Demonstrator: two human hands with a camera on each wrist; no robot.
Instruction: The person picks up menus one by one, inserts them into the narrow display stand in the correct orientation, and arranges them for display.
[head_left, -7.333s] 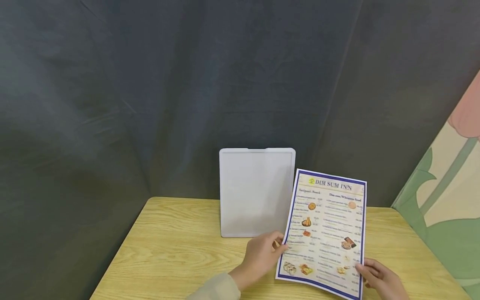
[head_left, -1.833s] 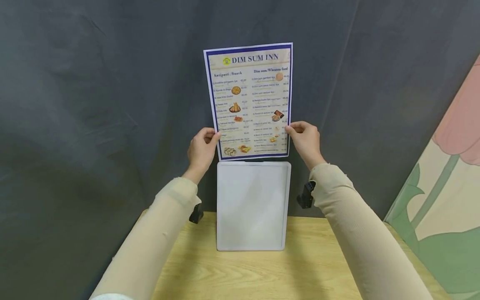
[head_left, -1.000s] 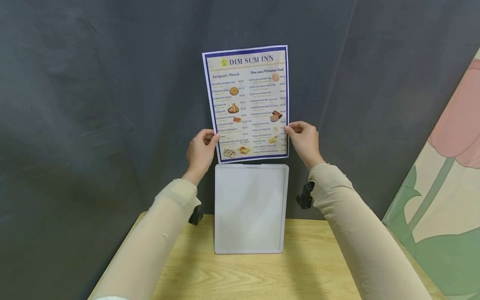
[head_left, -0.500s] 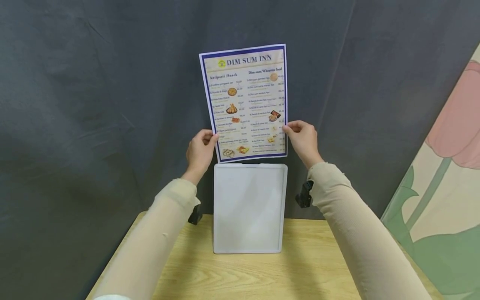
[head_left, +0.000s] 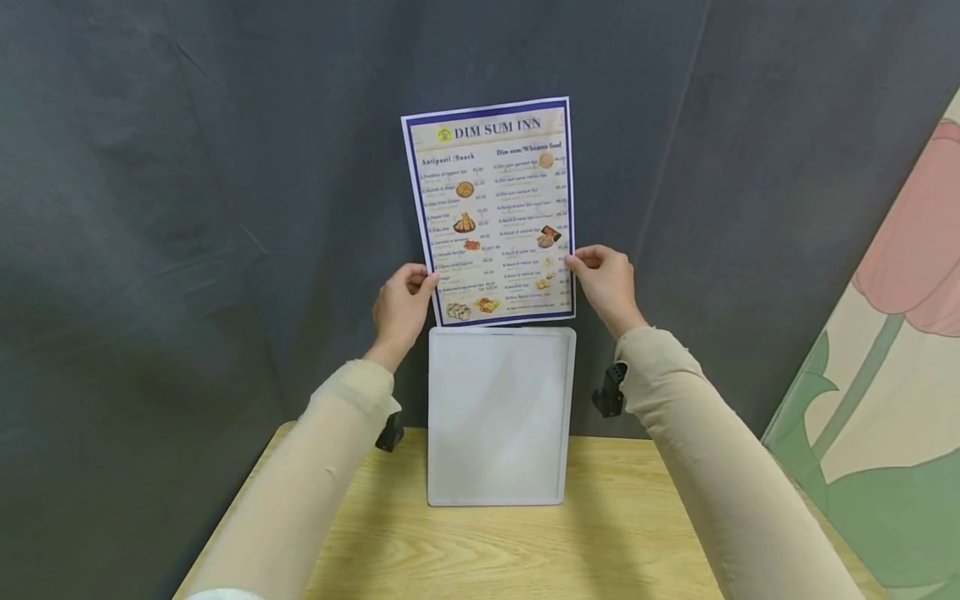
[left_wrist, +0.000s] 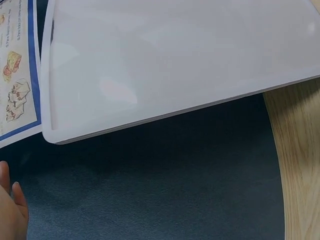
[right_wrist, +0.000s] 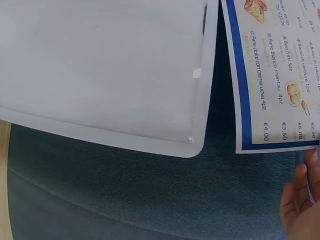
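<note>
A printed menu sheet [head_left: 491,208] headed DIM SUM INN, with a blue border, hangs upright in front of the dark curtain. My left hand [head_left: 402,305] pinches its lower left edge and my right hand [head_left: 606,283] pinches its lower right edge. Its bottom edge sits just above the top of a white upright display holder [head_left: 498,417] standing on the wooden table [head_left: 480,550]. The wrist views show the menu's corners [left_wrist: 15,85] [right_wrist: 275,75] beside the holder's top corners [left_wrist: 150,65] [right_wrist: 100,65], with a narrow dark gap between them.
A dark grey fabric backdrop [head_left: 187,208] hangs behind the table. A panel painted with a pink flower and green leaves [head_left: 885,375] leans at the right. Small black wrist cameras [head_left: 609,390] sit under both sleeves.
Seven seconds ago the menu lay low by the table at the right; both hands have raised it above the holder. Over the last half second it dropped slightly toward the holder's top.
</note>
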